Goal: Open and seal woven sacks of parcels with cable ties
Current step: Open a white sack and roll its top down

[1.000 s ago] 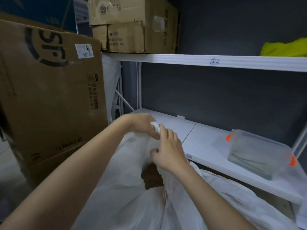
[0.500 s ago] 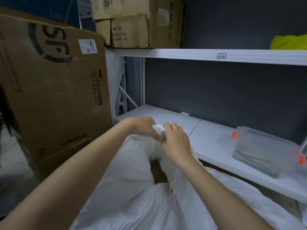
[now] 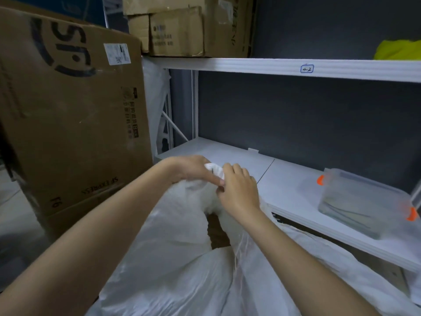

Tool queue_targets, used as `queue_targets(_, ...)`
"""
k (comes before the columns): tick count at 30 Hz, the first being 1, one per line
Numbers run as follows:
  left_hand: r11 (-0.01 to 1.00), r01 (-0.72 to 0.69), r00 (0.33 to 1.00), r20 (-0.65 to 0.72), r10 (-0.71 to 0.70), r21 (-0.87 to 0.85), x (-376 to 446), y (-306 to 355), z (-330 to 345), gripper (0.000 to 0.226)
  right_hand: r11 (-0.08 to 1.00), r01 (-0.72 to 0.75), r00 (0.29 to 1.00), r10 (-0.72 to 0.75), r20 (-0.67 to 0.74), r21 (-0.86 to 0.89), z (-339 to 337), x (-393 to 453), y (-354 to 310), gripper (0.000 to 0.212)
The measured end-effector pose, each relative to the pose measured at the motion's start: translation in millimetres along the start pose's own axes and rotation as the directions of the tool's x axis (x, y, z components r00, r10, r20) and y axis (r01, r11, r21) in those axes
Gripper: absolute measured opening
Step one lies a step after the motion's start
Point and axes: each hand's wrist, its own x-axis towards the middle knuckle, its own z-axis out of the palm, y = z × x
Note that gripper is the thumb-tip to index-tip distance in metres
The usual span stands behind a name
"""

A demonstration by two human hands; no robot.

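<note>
The gathered neck of one white woven sack (image 3: 182, 258) is gripped by the left hand (image 3: 191, 169), fingers curled round the bunched top, and pinched from the other side by the right hand (image 3: 239, 192); the two hands are touching. The sack's crinkled, translucent body is spread below the hands, and a brown parcel (image 3: 216, 233) is seen through a gap just beneath them. Open room is left ahead of the hands on the smooth white lower shelf (image 3: 284, 190), whose front edge runs just right of the right hand. One clear plastic box (image 3: 362, 204) with orange clips is set well to the right. A large cardboard box (image 3: 68, 115) is close to the left.
</note>
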Motion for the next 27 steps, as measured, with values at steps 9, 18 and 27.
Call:
queue_targets(9,0.804,0.112,0.907,-0.39,0.157,0.584,-5,-23,14,0.024,0.842,-0.392,0.802,0.115,0.586,0.371,-12,34,18,0.023)
queue_targets(18,0.968,0.046,0.97,-0.244,0.016,0.246,-8,-28,-7,0.039,0.963,-0.052,0.992,0.02,0.123,0.263,-7,41,4,0.026)
queue_targets(27,0.961,-0.067,0.893,-0.413,0.177,0.268,-16,-11,-37,0.039,0.979,-0.05,0.978,0.008,0.21,0.195,-20,64,-20,0.012)
